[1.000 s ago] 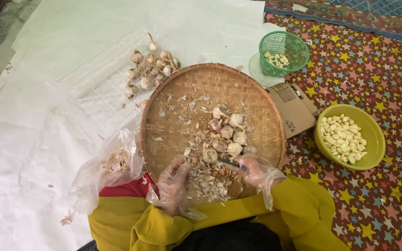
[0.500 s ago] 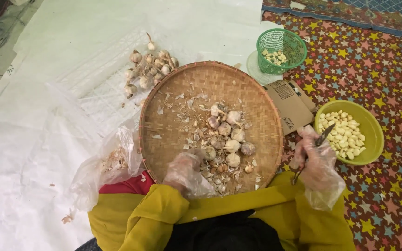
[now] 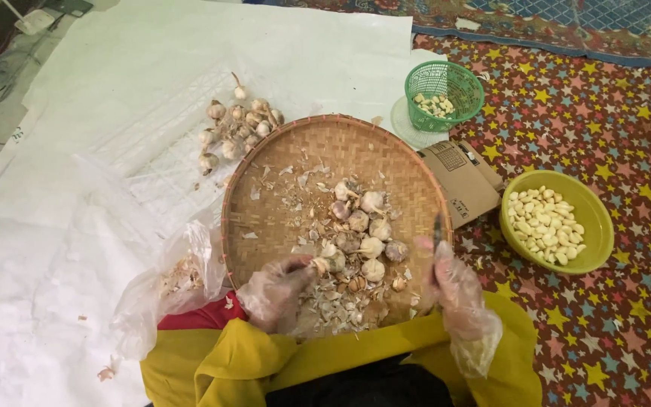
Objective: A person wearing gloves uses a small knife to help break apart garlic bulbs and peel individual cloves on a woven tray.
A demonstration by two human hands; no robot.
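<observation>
A person in yellow sleeves and thin plastic gloves works garlic over a round woven tray point(image 3: 265, 162) resting on the lap. The right hand point(image 3: 450, 283), which half a second ago reached out beside the yellow-green bowl point(image 3: 595, 226) of peeled cloves, has come back to the tray's right rim, fingers closed around a small dark knife point(image 3: 436, 232) held blade up. The left hand point(image 3: 280, 290) has stayed at the near edge and now pinches a garlic piece point(image 3: 319, 265) between its fingertips, so blade and garlic are near each other again, judged ready for the next cut. The rest of the garlic heads point(image 3: 367, 230) lie at the tray's centre among loose papery skins point(image 3: 288, 192).

Beyond the tray's far left rim, a pile of unpeeled bulbs point(image 3: 236, 124) sits on a white sheet point(image 3: 114, 90). A green mesh basket point(image 3: 461, 79) holding a few cloves stands at the far right, with a flattened cardboard box point(image 3: 465, 181) between tray and bowl. A clear plastic bag point(image 3: 175, 279) of scraps slumps beside the left elbow, crowding that arm.
</observation>
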